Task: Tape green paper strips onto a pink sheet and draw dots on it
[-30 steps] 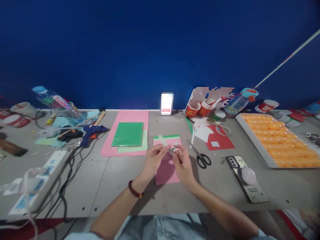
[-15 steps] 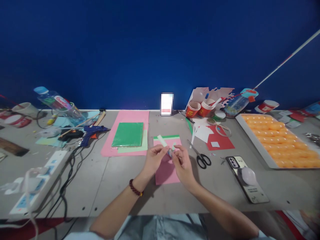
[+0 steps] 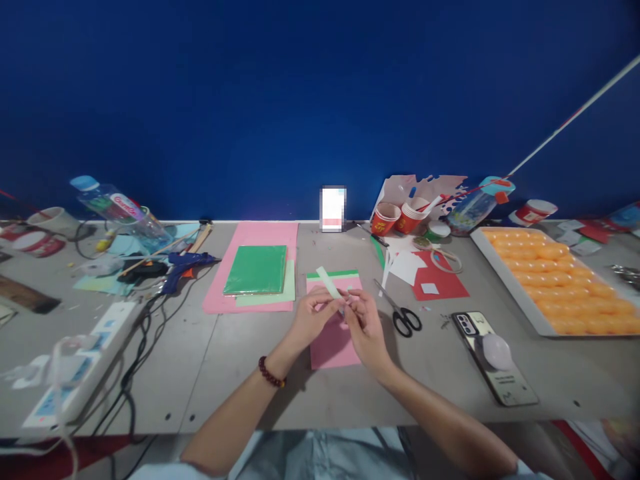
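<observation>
Close together over a pink paper sheet, both my hands are closed around a pale green paper strip. My left hand pinches it with thumb and fingertips, and the strip's free end points up and away from me. Fingers of my right hand are pressed together at the strip's near end. That end is mostly hidden by the fingertips, where a small bluish bit shows. Green paper edging runs along the far side of the pink sheet. Black-handled scissors lie just right of my right hand.
Left of my hands, a green paper pack rests on larger pink sheets. A glue gun, cables and a power strip lie farther left. To the right are a phone, paper cups and a tray of orange balls.
My left fingers have shifted slightly, and the strip now slants closer to my right fingertips. The small pale piece that showed above the right fingers is no longer visible.
</observation>
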The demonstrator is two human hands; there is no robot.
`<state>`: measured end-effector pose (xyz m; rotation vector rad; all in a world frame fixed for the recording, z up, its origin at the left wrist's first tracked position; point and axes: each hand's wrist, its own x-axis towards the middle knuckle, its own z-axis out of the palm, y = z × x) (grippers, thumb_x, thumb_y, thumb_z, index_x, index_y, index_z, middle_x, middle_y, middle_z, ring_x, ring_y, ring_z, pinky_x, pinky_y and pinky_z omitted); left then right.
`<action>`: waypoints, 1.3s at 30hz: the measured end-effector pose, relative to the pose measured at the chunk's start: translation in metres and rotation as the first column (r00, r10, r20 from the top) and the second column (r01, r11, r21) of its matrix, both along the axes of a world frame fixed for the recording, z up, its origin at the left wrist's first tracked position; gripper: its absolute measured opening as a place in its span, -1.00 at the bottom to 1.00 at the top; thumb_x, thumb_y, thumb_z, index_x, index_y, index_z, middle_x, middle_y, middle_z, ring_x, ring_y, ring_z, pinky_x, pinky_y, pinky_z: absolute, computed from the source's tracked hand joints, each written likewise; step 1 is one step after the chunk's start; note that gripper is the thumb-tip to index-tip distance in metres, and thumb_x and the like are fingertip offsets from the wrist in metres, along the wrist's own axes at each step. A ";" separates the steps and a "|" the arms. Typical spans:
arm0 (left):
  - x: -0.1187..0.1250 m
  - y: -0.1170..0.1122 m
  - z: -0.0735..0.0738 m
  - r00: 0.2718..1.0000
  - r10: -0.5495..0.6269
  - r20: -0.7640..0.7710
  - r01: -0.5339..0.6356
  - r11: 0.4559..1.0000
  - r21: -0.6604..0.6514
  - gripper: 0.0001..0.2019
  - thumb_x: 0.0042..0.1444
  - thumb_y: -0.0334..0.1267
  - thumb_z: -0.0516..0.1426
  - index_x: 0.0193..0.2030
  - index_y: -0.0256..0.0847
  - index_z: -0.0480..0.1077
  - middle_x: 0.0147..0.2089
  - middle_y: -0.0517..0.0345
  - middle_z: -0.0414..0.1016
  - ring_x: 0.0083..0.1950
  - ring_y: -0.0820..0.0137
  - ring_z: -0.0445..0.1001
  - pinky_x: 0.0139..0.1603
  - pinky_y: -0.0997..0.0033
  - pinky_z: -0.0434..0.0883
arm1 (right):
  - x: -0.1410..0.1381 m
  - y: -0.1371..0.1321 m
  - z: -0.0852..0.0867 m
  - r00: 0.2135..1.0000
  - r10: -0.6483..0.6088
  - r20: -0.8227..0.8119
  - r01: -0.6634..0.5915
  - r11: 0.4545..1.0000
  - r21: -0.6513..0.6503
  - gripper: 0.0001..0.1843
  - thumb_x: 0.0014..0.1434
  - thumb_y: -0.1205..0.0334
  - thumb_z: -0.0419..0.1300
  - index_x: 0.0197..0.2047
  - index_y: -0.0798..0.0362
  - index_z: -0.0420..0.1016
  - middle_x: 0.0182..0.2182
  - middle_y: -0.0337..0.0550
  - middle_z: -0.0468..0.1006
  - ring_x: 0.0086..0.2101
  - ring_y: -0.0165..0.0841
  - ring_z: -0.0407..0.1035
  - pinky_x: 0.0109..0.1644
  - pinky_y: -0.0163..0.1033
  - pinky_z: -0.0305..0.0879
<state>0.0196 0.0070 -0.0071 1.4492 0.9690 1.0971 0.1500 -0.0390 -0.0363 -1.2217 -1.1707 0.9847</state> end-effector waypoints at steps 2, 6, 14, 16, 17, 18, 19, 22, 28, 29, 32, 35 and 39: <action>0.000 0.000 0.001 0.999 0.031 -0.011 -0.031 0.999 0.006 -0.82 0.08 -0.16 0.21 -0.42 -0.15 0.59 -0.33 0.04 0.58 -0.21 0.28 0.44 -0.10 0.29 0.33 | 0.000 0.000 0.001 1.000 0.004 -0.003 -0.004 1.000 -0.011 -0.66 0.28 0.03 0.07 0.05 -0.01 0.23 -0.45 -0.29 0.32 -0.48 -0.42 0.25 -0.36 -0.30 0.29; 0.001 -0.001 0.001 0.997 0.069 0.024 -0.069 0.998 -0.013 -0.80 0.07 -0.15 0.21 -0.48 -0.16 0.57 -0.41 0.07 0.54 -0.27 0.31 0.42 -0.15 0.33 0.32 | -0.001 -0.001 0.002 1.000 0.024 0.010 -0.024 1.000 0.002 -0.67 0.29 0.04 0.05 0.06 -0.02 0.21 -0.51 -0.36 0.24 -0.50 -0.43 0.19 -0.39 -0.32 0.23; 0.001 -0.005 0.002 0.990 0.137 0.044 -0.138 0.990 0.013 -0.77 0.07 -0.13 0.21 -0.52 -0.19 0.53 -0.44 0.09 0.49 -0.28 0.33 0.40 -0.16 0.34 0.31 | -0.002 -0.001 0.006 0.998 0.035 0.051 -0.036 0.999 0.013 -0.70 0.30 0.07 0.03 0.05 -0.01 0.24 -0.49 -0.35 0.21 -0.52 -0.45 0.14 -0.43 -0.35 0.20; 0.001 -0.005 0.001 0.988 0.147 0.053 -0.148 0.989 0.018 -0.77 0.06 -0.13 0.22 -0.52 -0.20 0.52 -0.45 0.10 0.48 -0.28 0.34 0.40 -0.17 0.34 0.31 | -0.002 -0.001 0.005 0.997 0.041 0.065 -0.041 0.999 0.002 -0.69 0.30 0.06 0.02 0.06 -0.01 0.23 -0.47 -0.33 0.23 -0.51 -0.46 0.16 -0.42 -0.35 0.25; 0.002 -0.005 0.001 0.987 0.147 0.059 -0.148 0.989 0.011 -0.76 0.05 -0.12 0.23 -0.52 -0.21 0.52 -0.46 0.11 0.46 -0.28 0.34 0.40 -0.17 0.35 0.31 | -0.002 -0.001 0.005 0.997 0.041 0.070 -0.040 0.999 -0.006 -0.68 0.30 0.06 0.02 0.07 -0.01 0.23 -0.46 -0.32 0.25 -0.50 -0.46 0.17 -0.42 -0.35 0.28; 0.002 -0.005 0.000 0.987 0.146 0.068 -0.146 0.989 -0.005 -0.75 0.05 -0.12 0.23 -0.53 -0.21 0.51 -0.48 0.12 0.45 -0.29 0.35 0.40 -0.18 0.36 0.31 | -0.001 -0.001 0.005 0.996 0.040 0.073 -0.039 0.999 -0.013 -0.67 0.30 0.05 0.02 0.07 -0.01 0.23 -0.45 -0.31 0.27 -0.50 -0.45 0.19 -0.42 -0.35 0.30; 0.002 -0.005 -0.001 0.986 0.146 0.076 -0.144 0.989 -0.030 -0.74 0.05 -0.11 0.23 -0.54 -0.22 0.50 -0.48 0.13 0.44 -0.30 0.35 0.39 -0.20 0.36 0.31 | -0.001 -0.002 0.005 0.996 0.040 0.074 -0.039 0.999 -0.022 -0.65 0.29 0.05 0.03 0.08 -0.01 0.22 -0.45 -0.31 0.28 -0.49 -0.45 0.21 -0.41 -0.34 0.32; 0.003 -0.005 -0.004 0.984 0.144 0.107 -0.131 0.984 -0.118 -0.73 0.05 -0.08 0.23 -0.54 -0.22 0.51 -0.47 0.13 0.44 -0.33 0.38 0.38 -0.24 0.39 0.31 | -0.001 -0.002 0.006 0.997 0.046 0.060 -0.045 0.999 -0.031 -0.63 0.28 0.04 0.04 0.10 -0.02 0.19 -0.48 -0.32 0.30 -0.50 -0.44 0.21 -0.40 -0.32 0.35; 0.002 -0.006 -0.006 0.973 0.177 0.145 -0.146 0.968 -0.202 -0.74 0.04 -0.07 0.24 -0.48 -0.23 0.55 -0.46 0.15 0.44 -0.35 0.40 0.36 -0.26 0.42 0.30 | -0.002 0.001 0.005 0.998 0.057 0.032 -0.056 0.998 -0.026 -0.65 0.29 0.06 0.03 0.10 -0.03 0.18 -0.50 -0.35 0.26 -0.51 -0.44 0.20 -0.40 -0.32 0.35; 0.002 -0.006 -0.006 0.972 0.186 0.144 -0.154 0.966 -0.208 -0.75 0.04 -0.07 0.24 -0.47 -0.23 0.55 -0.47 0.16 0.44 -0.36 0.41 0.35 -0.28 0.42 0.29 | -0.002 0.001 0.004 0.998 0.057 0.033 -0.056 0.998 -0.027 -0.65 0.29 0.06 0.03 0.10 -0.03 0.19 -0.51 -0.36 0.25 -0.52 -0.44 0.20 -0.41 -0.32 0.35; 0.001 -0.006 -0.004 0.968 0.211 0.140 -0.174 0.956 -0.235 -0.74 0.01 -0.07 0.26 -0.50 -0.23 0.54 -0.50 0.18 0.43 -0.38 0.43 0.34 -0.29 0.44 0.28 | -0.001 0.002 0.002 0.998 0.056 0.032 -0.055 0.998 -0.032 -0.66 0.29 0.06 0.04 0.08 -0.02 0.20 -0.54 -0.37 0.25 -0.54 -0.46 0.21 -0.42 -0.33 0.32; 0.001 -0.006 -0.001 0.964 0.226 0.142 -0.181 0.944 -0.277 -0.73 -0.02 -0.06 0.28 -0.55 -0.23 0.52 -0.52 0.20 0.43 -0.40 0.44 0.33 -0.32 0.45 0.27 | -0.001 0.002 0.002 0.999 0.047 0.004 -0.047 0.998 -0.049 -0.65 0.28 0.06 0.06 0.08 -0.02 0.19 -0.52 -0.36 0.28 -0.54 -0.45 0.23 -0.43 -0.33 0.32; 0.003 -0.008 0.003 0.960 0.233 0.154 -0.178 0.936 -0.305 -0.75 -0.03 -0.06 0.28 -0.50 -0.22 0.56 -0.50 0.19 0.48 -0.38 0.43 0.35 -0.32 0.45 0.28 | -0.001 0.002 0.002 0.999 0.040 0.000 -0.039 0.998 -0.053 -0.63 0.28 0.05 0.07 0.09 -0.03 0.19 -0.52 -0.36 0.27 -0.52 -0.45 0.24 -0.43 -0.33 0.32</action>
